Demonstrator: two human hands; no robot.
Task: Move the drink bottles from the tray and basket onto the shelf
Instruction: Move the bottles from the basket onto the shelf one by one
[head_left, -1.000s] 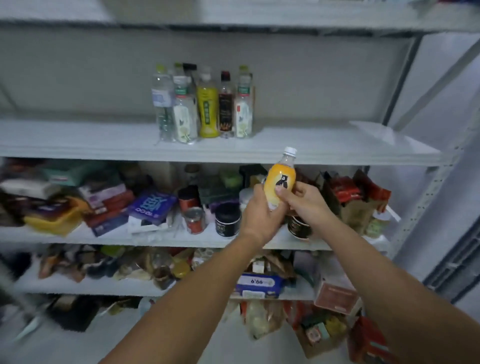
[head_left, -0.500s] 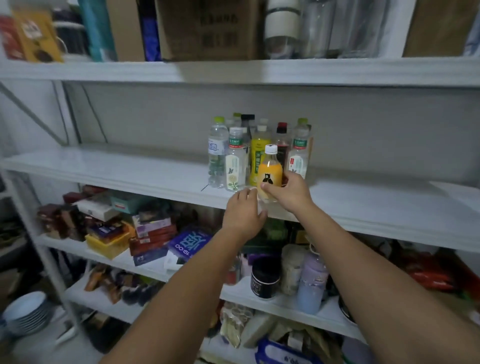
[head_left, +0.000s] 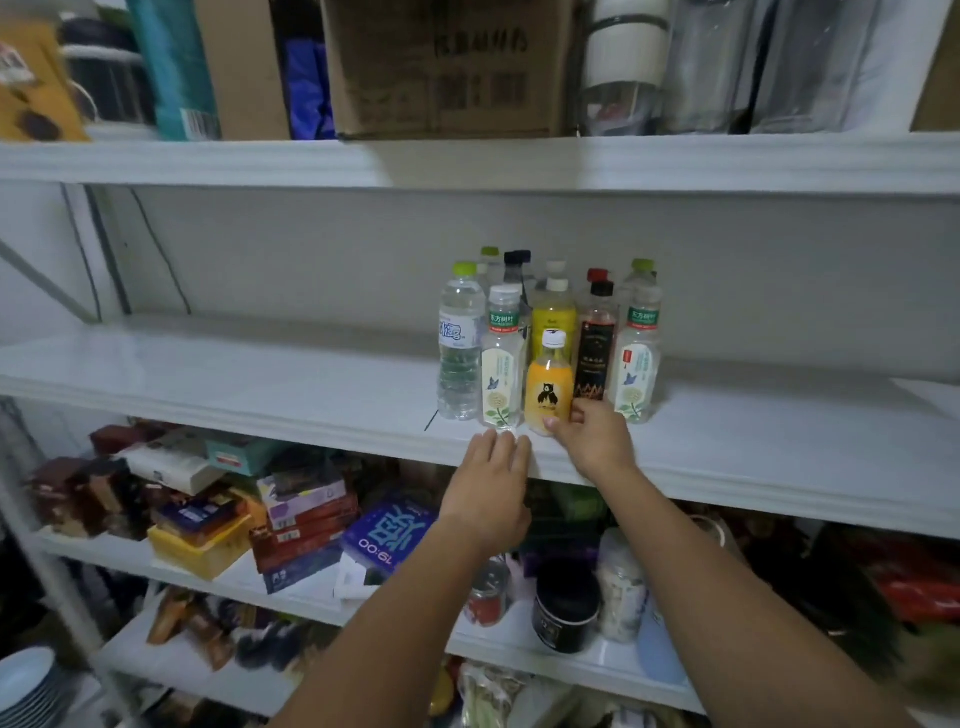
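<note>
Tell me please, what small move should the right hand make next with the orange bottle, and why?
Probably let go and draw back. The orange bottle stands upright on the shelf, in front of the other bottles, while the right hand pinches its base. The left hand is open at the shelf edge.

The shelf (head_left: 208, 374) has free room left and right of the bottle cluster (head_left: 597, 332), and the upper shelf board (head_left: 467, 166) sits well above the caps. The packed bottles, with the orange bottle (head_left: 548, 387) foremost, block the way straight back.
</note>
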